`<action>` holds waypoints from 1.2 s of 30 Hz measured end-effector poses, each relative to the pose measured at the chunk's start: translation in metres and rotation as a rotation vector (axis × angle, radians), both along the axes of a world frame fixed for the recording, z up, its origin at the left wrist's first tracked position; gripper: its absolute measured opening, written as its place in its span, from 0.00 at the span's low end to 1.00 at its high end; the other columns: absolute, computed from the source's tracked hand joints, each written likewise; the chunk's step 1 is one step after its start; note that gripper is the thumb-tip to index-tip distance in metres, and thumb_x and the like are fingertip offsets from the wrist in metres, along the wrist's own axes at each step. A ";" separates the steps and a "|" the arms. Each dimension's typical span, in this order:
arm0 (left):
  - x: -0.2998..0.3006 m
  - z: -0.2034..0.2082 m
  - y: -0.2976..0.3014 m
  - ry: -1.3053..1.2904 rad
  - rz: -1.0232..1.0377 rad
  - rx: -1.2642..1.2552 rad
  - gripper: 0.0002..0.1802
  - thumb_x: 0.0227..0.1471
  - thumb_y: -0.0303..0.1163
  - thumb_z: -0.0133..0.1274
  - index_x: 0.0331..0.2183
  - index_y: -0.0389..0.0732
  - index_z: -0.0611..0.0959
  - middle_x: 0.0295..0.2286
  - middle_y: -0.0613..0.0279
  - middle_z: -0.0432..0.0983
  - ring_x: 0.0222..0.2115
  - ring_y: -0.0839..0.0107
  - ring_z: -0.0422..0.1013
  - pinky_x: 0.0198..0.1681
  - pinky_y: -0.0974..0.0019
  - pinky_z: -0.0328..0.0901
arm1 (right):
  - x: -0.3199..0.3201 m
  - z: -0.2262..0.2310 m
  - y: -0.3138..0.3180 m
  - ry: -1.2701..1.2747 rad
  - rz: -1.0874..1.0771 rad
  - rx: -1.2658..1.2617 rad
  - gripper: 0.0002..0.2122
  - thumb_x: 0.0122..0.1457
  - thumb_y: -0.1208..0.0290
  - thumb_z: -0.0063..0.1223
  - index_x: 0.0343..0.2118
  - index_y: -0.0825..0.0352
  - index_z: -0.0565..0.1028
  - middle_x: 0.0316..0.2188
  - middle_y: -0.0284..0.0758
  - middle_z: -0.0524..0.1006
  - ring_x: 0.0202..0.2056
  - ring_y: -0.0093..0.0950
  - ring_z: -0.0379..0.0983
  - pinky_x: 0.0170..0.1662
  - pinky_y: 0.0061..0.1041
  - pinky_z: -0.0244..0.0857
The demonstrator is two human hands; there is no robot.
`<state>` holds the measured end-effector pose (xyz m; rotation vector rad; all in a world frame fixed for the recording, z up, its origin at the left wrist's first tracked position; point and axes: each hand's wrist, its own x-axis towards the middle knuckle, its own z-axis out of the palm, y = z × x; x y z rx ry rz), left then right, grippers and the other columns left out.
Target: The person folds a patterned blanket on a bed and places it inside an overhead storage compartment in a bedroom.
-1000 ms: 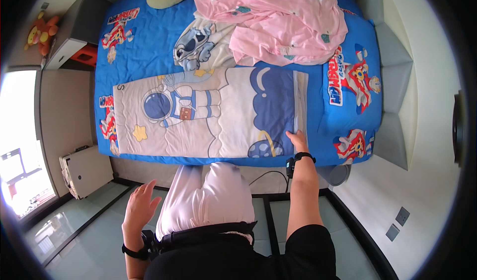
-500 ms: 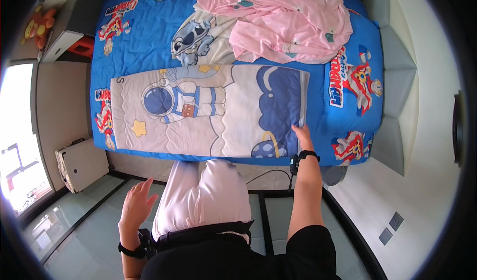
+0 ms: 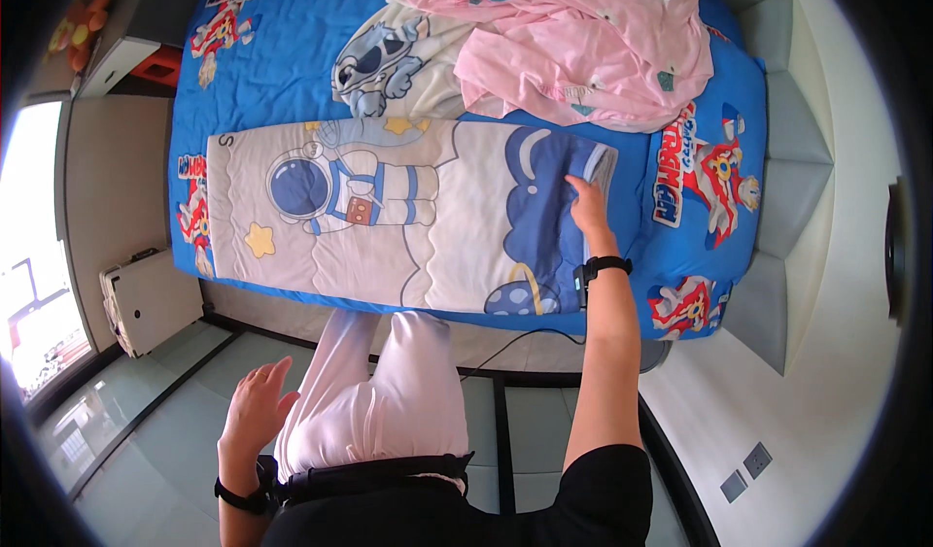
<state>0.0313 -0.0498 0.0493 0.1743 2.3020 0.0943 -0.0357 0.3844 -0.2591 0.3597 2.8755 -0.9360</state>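
Note:
A folded quilt (image 3: 466, 246), beige with an astronaut and a dark blue printed end, lies lengthwise across the near side of the bed. My right hand (image 3: 591, 212) is at the quilt's right end, its thumb on the blue print and its other fingers mostly hidden at the folded edge. That edge is slightly raised beside the hand, showing grey lining. My left hand (image 3: 255, 406) hangs low beside my left leg, holding nothing, with the thumb apart from the fingers. Each wrist wears a black strap.
The bed (image 3: 262, 71) has blue patterned bedding. Behind the quilt lie a crumpled pink blanket (image 3: 583, 42) and a white cloth (image 3: 428, 81) with a cartoon figure. A pale suitcase (image 3: 155, 299) stands at the left, and a padded grey headboard (image 3: 792, 207) at the right.
My right hand has moved farther up along the quilt's right end, and the edge there has turned up. My left hand has shifted slightly left and down.

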 end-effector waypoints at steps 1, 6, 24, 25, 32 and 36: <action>-0.001 0.000 0.001 0.000 0.001 -0.003 0.24 0.34 0.28 0.50 0.39 0.35 0.66 0.33 0.52 0.67 0.36 0.58 0.62 0.39 0.62 0.56 | -0.002 0.011 -0.001 -0.026 -0.049 0.114 0.19 0.37 0.85 0.40 0.37 0.63 0.68 0.36 0.46 0.64 0.38 0.42 0.60 0.41 0.31 0.56; -0.004 0.004 -0.001 0.046 -0.014 0.004 0.24 0.35 0.28 0.50 0.39 0.36 0.66 0.33 0.51 0.67 0.36 0.58 0.62 0.40 0.62 0.56 | 0.003 0.004 0.031 -0.096 -0.155 0.302 0.21 0.42 0.83 0.40 0.42 0.56 0.65 0.37 0.47 0.63 0.38 0.43 0.61 0.41 0.31 0.58; -0.015 -0.005 0.000 0.058 -0.088 0.050 0.24 0.35 0.27 0.49 0.39 0.35 0.66 0.33 0.51 0.67 0.35 0.57 0.62 0.39 0.62 0.56 | 0.184 -0.019 0.032 -0.472 -0.608 -0.513 0.21 0.38 0.64 0.54 0.34 0.72 0.66 0.30 0.42 0.70 0.33 0.36 0.66 0.35 0.27 0.57; -0.016 -0.005 0.001 0.062 -0.102 0.057 0.24 0.35 0.27 0.49 0.39 0.35 0.66 0.33 0.51 0.66 0.35 0.57 0.62 0.39 0.62 0.56 | 0.191 -0.018 0.032 -0.473 -0.609 -0.511 0.21 0.38 0.64 0.54 0.34 0.72 0.66 0.30 0.42 0.70 0.33 0.36 0.66 0.35 0.27 0.57; -0.022 -0.003 0.004 0.087 -0.144 0.095 0.23 0.35 0.29 0.49 0.39 0.35 0.66 0.32 0.52 0.66 0.35 0.58 0.62 0.39 0.62 0.57 | 0.185 -0.001 0.005 -0.601 -0.603 0.216 0.19 0.41 0.70 0.50 0.39 0.68 0.62 0.35 0.45 0.66 0.37 0.41 0.62 0.38 0.34 0.57; -0.019 -0.003 -0.008 0.137 -0.144 0.087 0.23 0.36 0.29 0.49 0.39 0.35 0.66 0.32 0.52 0.66 0.36 0.58 0.62 0.39 0.62 0.57 | 0.164 0.010 -0.039 -0.174 -0.430 0.463 0.19 0.39 0.76 0.48 0.39 0.66 0.62 0.41 0.44 0.60 0.42 0.41 0.57 0.40 0.36 0.55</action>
